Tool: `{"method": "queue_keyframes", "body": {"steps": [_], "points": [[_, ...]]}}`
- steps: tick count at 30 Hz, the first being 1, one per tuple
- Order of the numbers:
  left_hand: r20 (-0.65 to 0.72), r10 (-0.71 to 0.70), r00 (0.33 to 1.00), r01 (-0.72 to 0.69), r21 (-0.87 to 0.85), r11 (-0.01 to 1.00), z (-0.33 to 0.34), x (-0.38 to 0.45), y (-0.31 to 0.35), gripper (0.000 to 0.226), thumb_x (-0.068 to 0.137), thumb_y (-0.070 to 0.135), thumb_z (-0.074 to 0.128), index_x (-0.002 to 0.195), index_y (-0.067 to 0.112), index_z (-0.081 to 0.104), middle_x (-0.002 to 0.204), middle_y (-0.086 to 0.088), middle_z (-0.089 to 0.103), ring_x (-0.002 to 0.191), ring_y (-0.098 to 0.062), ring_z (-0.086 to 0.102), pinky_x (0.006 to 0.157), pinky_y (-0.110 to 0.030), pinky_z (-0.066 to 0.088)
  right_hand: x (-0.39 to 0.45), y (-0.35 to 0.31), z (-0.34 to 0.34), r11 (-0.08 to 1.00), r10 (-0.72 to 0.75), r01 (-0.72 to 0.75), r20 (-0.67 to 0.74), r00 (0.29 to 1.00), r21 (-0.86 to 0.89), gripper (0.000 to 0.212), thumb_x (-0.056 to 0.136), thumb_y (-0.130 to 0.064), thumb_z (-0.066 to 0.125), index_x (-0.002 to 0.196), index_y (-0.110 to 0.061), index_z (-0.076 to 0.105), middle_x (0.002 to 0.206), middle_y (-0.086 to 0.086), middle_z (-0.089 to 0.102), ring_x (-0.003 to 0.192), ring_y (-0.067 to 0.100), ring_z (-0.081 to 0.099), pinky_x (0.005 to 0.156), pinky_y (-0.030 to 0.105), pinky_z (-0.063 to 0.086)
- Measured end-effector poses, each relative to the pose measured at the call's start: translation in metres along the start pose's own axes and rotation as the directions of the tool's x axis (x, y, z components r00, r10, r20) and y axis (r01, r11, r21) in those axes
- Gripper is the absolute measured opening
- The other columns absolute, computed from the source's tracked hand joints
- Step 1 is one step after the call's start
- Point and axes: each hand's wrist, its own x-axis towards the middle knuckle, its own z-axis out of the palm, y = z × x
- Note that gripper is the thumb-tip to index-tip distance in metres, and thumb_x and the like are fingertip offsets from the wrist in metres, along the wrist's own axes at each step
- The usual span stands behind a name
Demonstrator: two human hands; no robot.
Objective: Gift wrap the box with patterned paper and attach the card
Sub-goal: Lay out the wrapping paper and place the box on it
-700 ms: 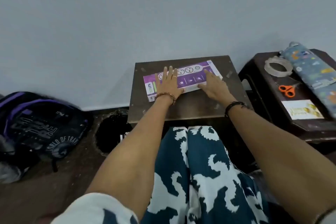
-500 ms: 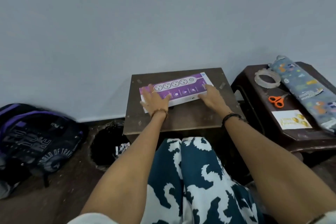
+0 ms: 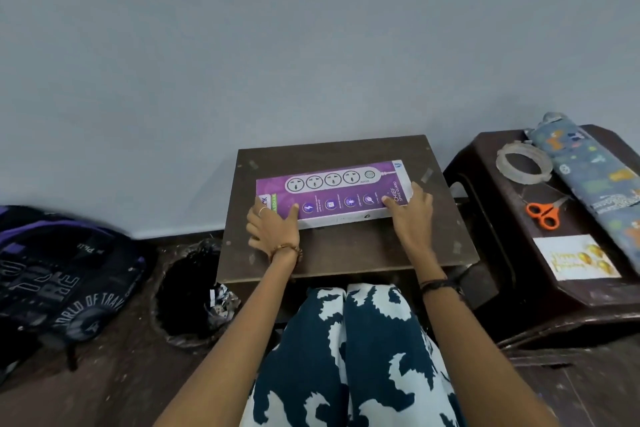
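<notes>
Two hands are on one purple box, which lies flat on a small dark counter set against a pale wall. The box sits toward the far half of the counter, its long side running left to right, its printed face up showing a row of sockets.

The left hand grips the box at its near-left corner: the thumb lies on the top face and the fingers are curled round the left end. A ring shows on one finger and a beaded bracelet on the wrist.

The right hand grips the box at its near-right corner: one finger reaches across the top face, the others wrap the right end, clamped on the box. A dark band circles the right wrist.

Right of the counter, and apart from it, stands a dark stool. On it lie:
- a roll of patterned paper along the far-right edge;
- a ring of clear tape, just left of the paper;
- orange-handled scissors, near of the tape;
- a white card with gold print, at the near side.

On the floor, left of the counter, a bin with a black liner stands beside a dark backpack. The person's patterned blue-and-white garment fills the near centre.
</notes>
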Motion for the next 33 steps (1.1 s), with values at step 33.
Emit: {"method": "queue_keyframes", "body": {"steps": [33], "points": [[0.762, 0.592, -0.264, -0.890, 0.045, -0.455, 0.249, -0.269, 0.237, 0.061, 0.094, 0.027, 0.045, 0.147, 0.019, 0.016, 0.156, -0.004, 0.010, 0.144, -0.024, 0.006, 0.111, -0.056, 0.007, 0.059, 0.111, -0.299, 0.643, 0.183, -0.297, -0.234, 0.955, -0.706, 0.082, 0.076, -0.044, 0.069, 0.140, -0.013, 0.028, 0.134, 0.019, 0.042, 0.123, 0.040, 0.041, 0.097, 0.051, 0.034]]}}
